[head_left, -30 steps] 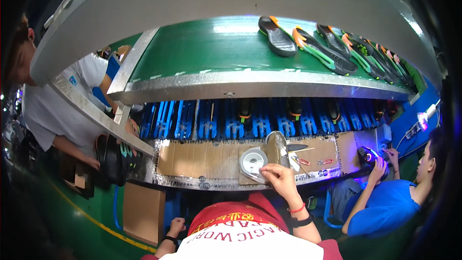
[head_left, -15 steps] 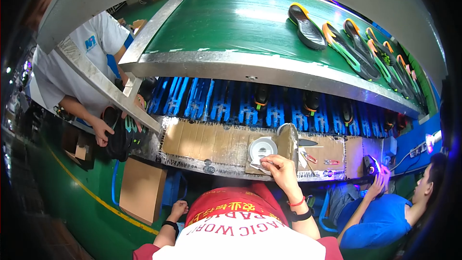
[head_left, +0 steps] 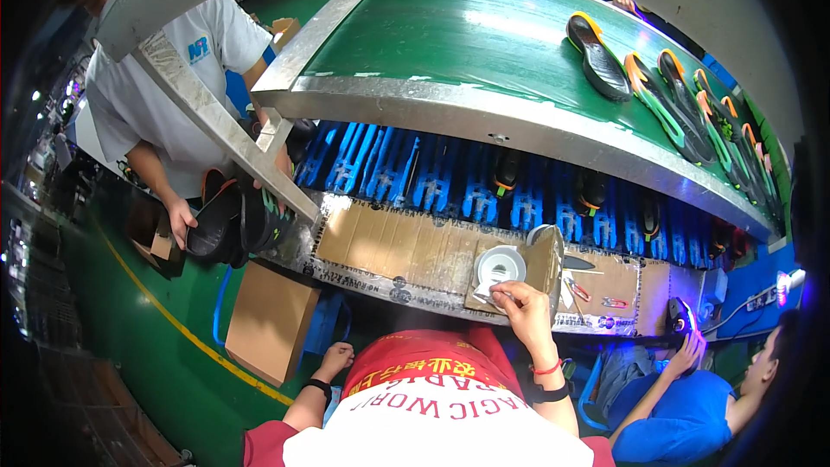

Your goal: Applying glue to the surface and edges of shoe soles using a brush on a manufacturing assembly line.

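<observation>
My right hand (head_left: 523,303) is at the near edge of the bench, its fingers pinched at the front rim of a round white dish (head_left: 482,265). Something small and pale shows at the fingertips, too small to name. The dish stands on a piece of cardboard, with an upright cardboard flap (head_left: 543,261) just to its right. Low beside my body, away from the bench, my left hand (head_left: 338,358) has its fingers curled, with nothing visible in them.
Shoe soles (head_left: 598,56) lie on the green conveyor (head_left: 450,26). Blue racks (head_left: 432,186) run beneath it. Pliers (head_left: 579,292) and a knife blade lie right of the flap. Left, a person holds dark soles (head_left: 216,225); right, a person in blue holds a shoe (head_left: 680,316).
The whole view has shifted, so the bench sits further right in the picture. My right hand stays at the dish. The person on the left has changed how the dark soles are held.
</observation>
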Motion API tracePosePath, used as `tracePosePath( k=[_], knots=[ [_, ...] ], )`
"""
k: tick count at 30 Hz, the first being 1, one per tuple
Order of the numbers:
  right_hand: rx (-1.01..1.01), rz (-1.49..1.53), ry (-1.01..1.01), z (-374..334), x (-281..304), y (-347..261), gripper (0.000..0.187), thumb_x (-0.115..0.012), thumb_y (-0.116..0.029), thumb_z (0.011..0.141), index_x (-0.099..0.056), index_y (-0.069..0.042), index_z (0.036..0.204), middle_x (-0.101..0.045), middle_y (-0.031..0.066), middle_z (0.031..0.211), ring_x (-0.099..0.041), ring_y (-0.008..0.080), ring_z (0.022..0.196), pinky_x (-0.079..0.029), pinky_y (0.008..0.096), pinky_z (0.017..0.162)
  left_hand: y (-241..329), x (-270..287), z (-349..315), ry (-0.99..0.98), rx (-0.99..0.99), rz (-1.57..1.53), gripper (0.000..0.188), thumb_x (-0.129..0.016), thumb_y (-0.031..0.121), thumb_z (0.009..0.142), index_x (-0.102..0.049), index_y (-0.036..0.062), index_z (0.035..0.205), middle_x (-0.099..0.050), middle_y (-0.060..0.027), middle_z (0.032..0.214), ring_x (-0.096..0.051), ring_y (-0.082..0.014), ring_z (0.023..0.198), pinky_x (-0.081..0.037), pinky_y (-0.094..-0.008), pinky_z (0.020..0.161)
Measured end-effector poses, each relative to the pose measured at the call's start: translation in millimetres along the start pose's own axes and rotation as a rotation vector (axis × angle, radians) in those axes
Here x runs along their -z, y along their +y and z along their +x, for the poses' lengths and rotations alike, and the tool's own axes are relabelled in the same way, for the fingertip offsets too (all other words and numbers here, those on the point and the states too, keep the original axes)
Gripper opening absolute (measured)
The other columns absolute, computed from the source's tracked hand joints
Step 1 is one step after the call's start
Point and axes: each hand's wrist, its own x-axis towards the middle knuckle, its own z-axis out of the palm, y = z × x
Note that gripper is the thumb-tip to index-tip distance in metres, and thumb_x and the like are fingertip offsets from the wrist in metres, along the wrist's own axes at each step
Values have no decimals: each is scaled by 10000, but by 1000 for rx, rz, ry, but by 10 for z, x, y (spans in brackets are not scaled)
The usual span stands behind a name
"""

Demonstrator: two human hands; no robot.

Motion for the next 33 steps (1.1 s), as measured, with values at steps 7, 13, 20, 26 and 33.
tracePosePath(
  k=[7, 13, 20, 26, 33],
  knots=[
    [18, -20, 9, -18, -66, -8, 111, -676, -77, 848, -731, -24, 930, -713, 127, 912, -696, 273, 861, -529, 328, 762, 40, 23, 40, -26, 1, 64, 185, -583, 124, 926, -600, 26, 1082, -675, -76, 889, -659, -148, 735, -556, -277, 644],
    [33, -20, 23, -43, -110, -28, 116, -665, -76, 854, -729, -18, 933, -710, 130, 904, -692, 288, 852, -528, 339, 763, -52, 8, 168, -20, -148, 348, 215, -613, 163, 886, -649, 25, 1046, -702, -91, 896, -672, -170, 790, -541, -309, 722],
    [-73, 18, 35, -107, -121, 33, 130, -667, -81, 857, -724, -16, 953, -712, 150, 929, -697, 286, 881, -530, 342, 761, 84, -136, 271, -101, -176, 343, 284, -626, 207, 868, -657, 16, 1075, -714, -148, 964, -687, -245, 909, -527, -336, 814],
    [-81, -12, 57, -150, -126, 67, 130, -681, -86, 854, -724, -12, 951, -715, 132, 858, -703, 226, 781, -530, 305, 677, 322, -239, 268, -111, -92, 441, 305, -611, 246, 889, -662, 21, 1088, -713, -155, 989, -690, -260, 926, -530, -342, 837],
    [-22, -21, 84, -141, -99, 53, 125, -695, -110, 846, -731, -20, 925, -715, 141, 895, -695, 265, 773, -523, 322, 653, 472, -282, 224, -116, -122, 569, 351, -608, 298, 881, -669, 36, 1107, -713, -161, 998, -688, -271, 945, -525, -352, 860]
  ],
)
